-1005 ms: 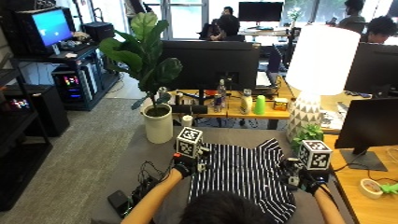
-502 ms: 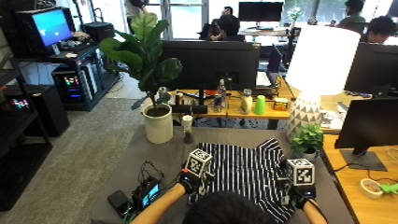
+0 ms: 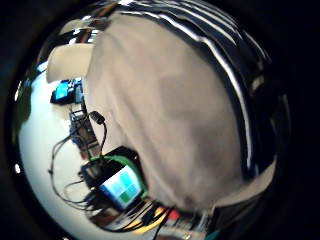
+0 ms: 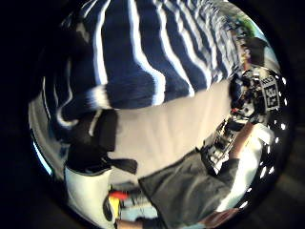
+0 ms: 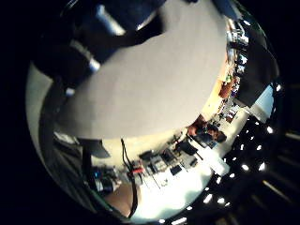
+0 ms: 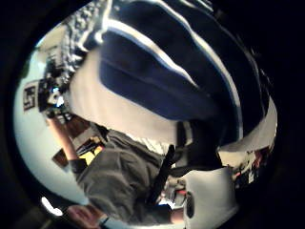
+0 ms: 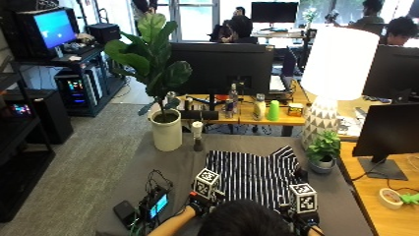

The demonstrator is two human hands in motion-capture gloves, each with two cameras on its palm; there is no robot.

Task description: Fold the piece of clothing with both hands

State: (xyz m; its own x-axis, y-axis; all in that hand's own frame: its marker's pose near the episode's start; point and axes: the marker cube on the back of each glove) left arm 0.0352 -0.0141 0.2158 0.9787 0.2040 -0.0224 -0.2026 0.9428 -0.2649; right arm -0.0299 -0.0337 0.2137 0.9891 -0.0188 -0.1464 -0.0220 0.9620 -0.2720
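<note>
Striped shirt (image 7: 256, 174) lies flat mid-worktop (image 7: 170, 162), near hem lifted. Left hand (image 7: 196, 202) at seven o'clock and right hand (image 7: 302, 216) at five o'clock, apart, each pinching a hem corner.

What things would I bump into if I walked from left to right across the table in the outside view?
Small device with a lit screen → big plant in a white pot → striped shirt → little plant in a grey pot → tall white lamp.
</note>
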